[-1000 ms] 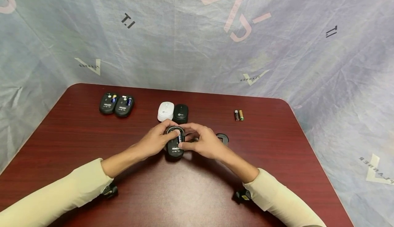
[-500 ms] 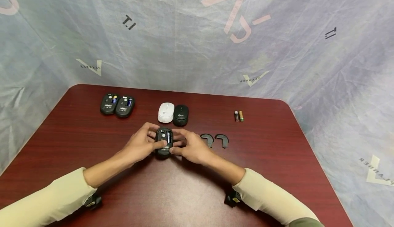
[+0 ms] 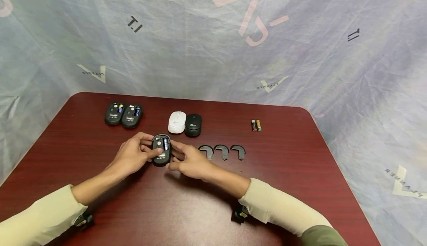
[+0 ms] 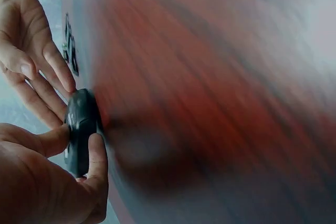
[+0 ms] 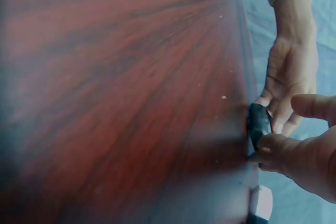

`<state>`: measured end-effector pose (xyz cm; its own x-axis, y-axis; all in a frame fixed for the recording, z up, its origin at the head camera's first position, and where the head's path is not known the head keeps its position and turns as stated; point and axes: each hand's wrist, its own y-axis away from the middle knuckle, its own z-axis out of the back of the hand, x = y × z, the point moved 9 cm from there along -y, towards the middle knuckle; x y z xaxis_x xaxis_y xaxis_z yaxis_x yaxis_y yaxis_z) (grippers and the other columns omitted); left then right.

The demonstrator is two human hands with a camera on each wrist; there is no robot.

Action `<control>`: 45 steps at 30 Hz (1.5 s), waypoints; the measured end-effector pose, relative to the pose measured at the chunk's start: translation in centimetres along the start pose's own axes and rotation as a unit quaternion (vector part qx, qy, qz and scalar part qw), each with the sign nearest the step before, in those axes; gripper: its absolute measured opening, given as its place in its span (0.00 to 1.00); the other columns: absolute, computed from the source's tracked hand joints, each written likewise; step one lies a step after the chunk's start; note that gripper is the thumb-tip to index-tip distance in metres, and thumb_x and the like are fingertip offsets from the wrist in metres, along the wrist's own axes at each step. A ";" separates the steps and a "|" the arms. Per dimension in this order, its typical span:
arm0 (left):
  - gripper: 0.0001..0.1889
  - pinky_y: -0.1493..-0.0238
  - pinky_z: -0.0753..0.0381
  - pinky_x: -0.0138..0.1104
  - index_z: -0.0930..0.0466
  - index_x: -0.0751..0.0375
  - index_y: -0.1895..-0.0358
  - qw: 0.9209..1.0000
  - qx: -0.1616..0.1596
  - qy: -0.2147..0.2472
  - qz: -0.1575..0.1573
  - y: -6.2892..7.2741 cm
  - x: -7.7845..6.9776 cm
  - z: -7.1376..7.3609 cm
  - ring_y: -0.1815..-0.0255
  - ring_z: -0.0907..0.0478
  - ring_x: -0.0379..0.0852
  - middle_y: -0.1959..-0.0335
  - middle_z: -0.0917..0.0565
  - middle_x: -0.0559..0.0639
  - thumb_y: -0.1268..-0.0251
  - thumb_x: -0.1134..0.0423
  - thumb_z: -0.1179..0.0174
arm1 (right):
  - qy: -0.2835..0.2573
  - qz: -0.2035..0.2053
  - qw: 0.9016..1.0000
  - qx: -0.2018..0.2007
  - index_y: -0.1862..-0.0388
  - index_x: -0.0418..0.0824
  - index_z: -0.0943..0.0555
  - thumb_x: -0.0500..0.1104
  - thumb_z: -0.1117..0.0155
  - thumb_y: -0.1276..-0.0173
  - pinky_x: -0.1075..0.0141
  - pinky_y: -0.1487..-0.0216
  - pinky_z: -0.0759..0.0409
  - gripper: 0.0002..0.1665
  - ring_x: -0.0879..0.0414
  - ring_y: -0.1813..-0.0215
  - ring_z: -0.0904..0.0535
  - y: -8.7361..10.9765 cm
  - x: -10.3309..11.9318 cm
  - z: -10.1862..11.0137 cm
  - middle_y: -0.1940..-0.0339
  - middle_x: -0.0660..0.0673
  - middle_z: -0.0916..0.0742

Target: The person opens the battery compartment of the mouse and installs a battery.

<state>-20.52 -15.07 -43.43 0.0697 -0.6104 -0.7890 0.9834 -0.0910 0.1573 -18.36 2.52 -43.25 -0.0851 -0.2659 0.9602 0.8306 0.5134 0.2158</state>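
Note:
My left hand [image 3: 129, 156] holds a black computer mouse [image 3: 162, 160] underside up, thumb on its base and fingers along its left side. A blue-and-white battery [image 3: 165, 144] sits in its uncovered compartment. Fingertips of my right hand [image 3: 195, 163] touch the mouse's right edge, with the thumb apart from it. In the left wrist view the mouse [image 4: 81, 129] is seen edge-on between the left thumb and fingers. The right wrist view also shows the mouse [image 5: 258, 121], partly hidden by the right fingers. Several black battery covers, such as the middle one [image 3: 223, 152], lie right of the mouse.
Two upturned black mice [image 3: 114, 115] [image 3: 131, 117] with batteries fitted lie at the back left. A white mouse [image 3: 176, 122] and a black mouse [image 3: 193, 125] stand side by side behind my hands. Two loose batteries [image 3: 254, 125] [image 3: 258, 125] lie at the back right of the table [image 3: 287, 172].
Both hands have moved left with the mouse. The left thumb has come off the battery area, and the right hand has loosened, its thumb now off the mouse. More covers have come into sight.

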 end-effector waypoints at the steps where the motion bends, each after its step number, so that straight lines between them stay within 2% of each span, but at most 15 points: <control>1: 0.31 0.62 0.11 0.30 0.21 0.70 0.29 1.000 -0.003 -0.004 0.002 -0.1 0.2 0.3 0.57 0.11 0.43 0.40 0.11 0.67 0.24 0.55 0.23 | -0.015 0.000 1.000 0.004 0.08 0.33 0.39 0.30 0.25 0.27 0.61 0.17 0.22 0.53 0.44 0.12 0.27 -0.3 0.0 -0.3 0.08 0.38 0.31; 6: 0.29 0.63 0.11 0.28 0.21 0.72 0.27 1.000 -0.018 -0.004 0.008 -0.4 1.0 1.4 0.58 0.10 0.42 0.35 0.13 0.71 0.21 0.57 0.27 | -0.033 -0.006 0.999 0.016 0.06 0.34 0.44 0.30 0.27 0.26 0.62 0.14 0.26 0.55 0.48 0.10 0.32 -1.5 0.1 -1.6 0.06 0.40 0.36; 10: 0.29 0.65 0.13 0.26 0.20 0.72 0.27 0.999 -0.039 -0.018 -0.001 -0.7 1.3 2.5 0.60 0.11 0.39 0.36 0.12 0.71 0.20 0.57 0.27 | -0.015 -0.015 1.000 0.019 0.05 0.37 0.48 0.32 0.26 0.26 0.64 0.14 0.27 0.59 0.50 0.08 0.35 -2.6 0.5 -2.4 0.05 0.42 0.39; 14: 0.28 0.60 0.15 0.28 0.20 0.70 0.25 0.998 -0.060 -0.032 -0.002 -1.1 1.7 3.5 0.49 0.08 0.53 0.35 0.12 0.71 0.18 0.56 0.30 | 0.019 -0.025 0.999 0.018 0.04 0.39 0.51 0.35 0.24 0.27 0.67 0.13 0.29 0.62 0.52 0.08 0.37 -3.9 0.8 -3.0 0.04 0.44 0.41; 18: 0.29 0.43 0.14 0.48 0.23 0.68 0.22 0.997 -0.069 -0.042 0.002 -1.4 1.9 4.0 0.37 0.11 0.67 0.35 0.12 0.72 0.18 0.57 0.31 | 0.005 -0.017 1.000 0.017 0.04 0.38 0.53 0.33 0.24 0.27 0.65 0.10 0.33 0.64 0.52 0.07 0.39 -5.2 1.2 -3.2 0.04 0.42 0.43; 20: 0.30 0.36 0.17 0.59 0.24 0.67 0.20 0.997 -0.066 -0.041 0.004 -1.5 1.8 4.0 0.33 0.13 0.69 0.35 0.12 0.72 0.17 0.57 0.32 | -0.011 -0.013 1.000 0.015 0.04 0.36 0.54 0.32 0.25 0.27 0.63 0.09 0.35 0.64 0.52 0.06 0.42 -5.4 1.2 -3.0 0.04 0.41 0.45; 22: 0.31 0.31 0.19 0.64 0.25 0.66 0.19 0.998 -0.060 -0.035 0.003 -1.4 1.8 3.9 0.31 0.14 0.70 0.34 0.12 0.73 0.17 0.58 0.32 | -0.019 -0.015 1.000 0.012 0.04 0.36 0.54 0.31 0.25 0.27 0.62 0.08 0.36 0.63 0.51 0.06 0.43 -5.3 1.1 -2.8 0.03 0.42 0.46; 26: 0.32 0.30 0.18 0.63 0.25 0.65 0.19 0.998 -0.043 -0.035 -0.006 -0.5 1.4 3.4 0.31 0.13 0.69 0.30 0.14 0.72 0.18 0.57 0.31 | -0.007 -0.029 1.000 0.011 0.04 0.38 0.52 0.33 0.24 0.26 0.61 0.08 0.35 0.63 0.49 0.06 0.41 -4.3 0.5 -2.5 0.03 0.44 0.46; 29: 0.33 0.30 0.14 0.61 0.26 0.66 0.18 0.999 -0.023 -0.035 -0.018 0.5 0.9 2.8 0.31 0.12 0.67 0.25 0.20 0.73 0.19 0.58 0.31 | -0.001 -0.030 0.999 0.021 0.04 0.39 0.53 0.34 0.24 0.27 0.61 0.09 0.33 0.63 0.46 0.07 0.39 -3.7 0.2 -2.7 0.03 0.45 0.46; 32: 0.33 0.29 0.12 0.58 0.27 0.69 0.17 0.998 -0.006 -0.043 -0.041 0.9 0.3 2.2 0.30 0.12 0.67 0.19 0.27 0.74 0.19 0.60 0.31 | -0.002 -0.024 0.999 0.025 0.04 0.39 0.53 0.34 0.24 0.27 0.62 0.10 0.33 0.64 0.46 0.06 0.39 -3.7 0.3 -2.8 0.03 0.46 0.46; 35: 0.33 0.28 0.13 0.57 0.28 0.73 0.18 0.995 -0.001 -0.072 -0.066 0.5 -0.2 1.9 0.27 0.15 0.69 0.15 0.32 0.77 0.19 0.61 0.32 | 0.002 -0.019 1.000 0.023 0.04 0.39 0.52 0.35 0.24 0.27 0.63 0.10 0.33 0.63 0.47 0.07 0.40 -4.3 0.5 -2.8 0.03 0.46 0.45; 37: 0.34 0.26 0.15 0.60 0.29 0.76 0.18 0.992 0.000 -0.098 -0.079 0.1 -0.5 1.9 0.26 0.17 0.72 0.15 0.34 0.79 0.19 0.61 0.32 | 0.003 -0.020 1.000 0.022 0.04 0.39 0.52 0.36 0.24 0.27 0.63 0.10 0.33 0.63 0.48 0.07 0.40 -4.9 0.6 -2.9 0.03 0.45 0.45; 41: 0.36 0.19 0.29 0.72 0.33 0.81 0.18 0.985 0.009 -0.145 -0.093 -1.0 -0.7 1.9 0.18 0.32 0.82 0.15 0.38 0.83 0.19 0.61 0.34 | -0.010 -0.023 1.000 0.018 0.04 0.38 0.52 0.36 0.24 0.28 0.63 0.08 0.36 0.63 0.50 0.06 0.43 -6.4 0.8 -3.2 0.03 0.41 0.48; 43: 0.37 0.18 0.34 0.75 0.34 0.82 0.18 0.981 0.013 -0.169 -0.098 -1.5 -0.8 1.9 0.17 0.38 0.84 0.14 0.41 0.85 0.19 0.62 0.34 | -0.014 -0.022 1.000 0.012 0.04 0.37 0.51 0.36 0.24 0.30 0.64 0.08 0.37 0.64 0.51 0.05 0.44 -7.2 0.9 -3.2 0.03 0.40 0.49; 45: 0.37 0.20 0.35 0.75 0.35 0.82 0.18 0.975 0.014 -0.196 -0.105 -1.9 -1.0 2.0 0.18 0.41 0.83 0.14 0.41 0.85 0.19 0.63 0.36 | -0.013 -0.021 1.000 0.004 0.04 0.37 0.51 0.35 0.25 0.32 0.65 0.08 0.38 0.64 0.52 0.05 0.44 -7.8 1.0 -3.2 0.03 0.39 0.48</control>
<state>-22.80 -15.86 -41.79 -0.2081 -0.8290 -0.5191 0.9636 -0.2649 0.0369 -23.22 -4.34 -44.57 -0.1338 -0.2670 0.9544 0.8221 0.5079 0.2573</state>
